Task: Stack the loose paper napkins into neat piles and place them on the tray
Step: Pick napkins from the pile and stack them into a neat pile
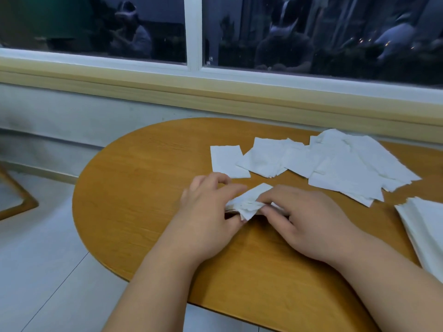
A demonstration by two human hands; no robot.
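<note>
A small bundle of white paper napkins (249, 202) sits low over the wooden table (143, 192), held between both hands. My left hand (211, 212) grips its left side with curled fingers. My right hand (309, 219) pinches its right side. Beyond the hands, several loose white napkins (335, 164) lie scattered and overlapping, with a single napkin (227, 161) flat at their left end. A neat stack of napkins (424, 231) lies at the right edge of the view. No tray shows in the frame.
The table has a rounded left end, with pale floor tiles (48, 259) below it. A wall, a wooden ledge (215, 92) and a dark window run behind the table. A wooden chair part (19, 200) stands at far left.
</note>
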